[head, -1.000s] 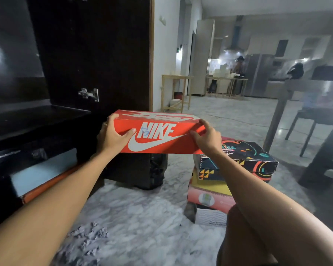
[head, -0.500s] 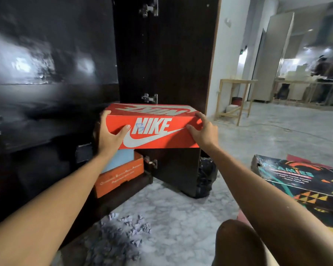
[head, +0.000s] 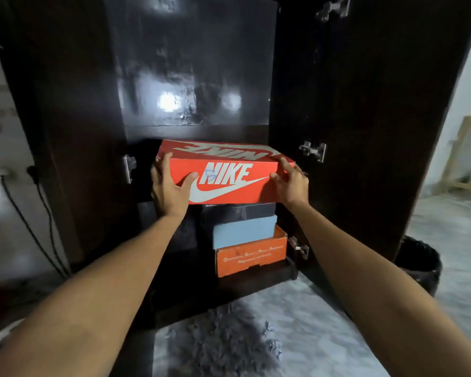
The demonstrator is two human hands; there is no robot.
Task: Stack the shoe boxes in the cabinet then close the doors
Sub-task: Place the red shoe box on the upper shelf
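Note:
I hold a red Nike shoe box [head: 229, 172] by its two ends in front of the open dark cabinet [head: 191, 77]. My left hand [head: 169, 186] grips the left end, thumb on the front face. My right hand [head: 290, 183] grips the right end. The box sits level, just above a stack inside the cabinet: a dark box [head: 239, 212], then a pale blue box [head: 242, 231], then an orange box [head: 252, 257] at the bottom. Whether the Nike box touches the dark box I cannot tell. Both cabinet doors stand open, left door [head: 65, 131] and right door [head: 378, 118].
A black bin [head: 419, 265] stands on the floor beyond the right door. Cables [head: 38, 227] hang along the wall at the left. A grey shaggy mat [head: 223, 338] lies on the marble floor before the cabinet. Metal hinges [head: 313, 151] jut from the right door.
I have turned left to face the cabinet squarely and carried the Nike box in over the stack. The pile of boxes on the floor at my right has left the view.

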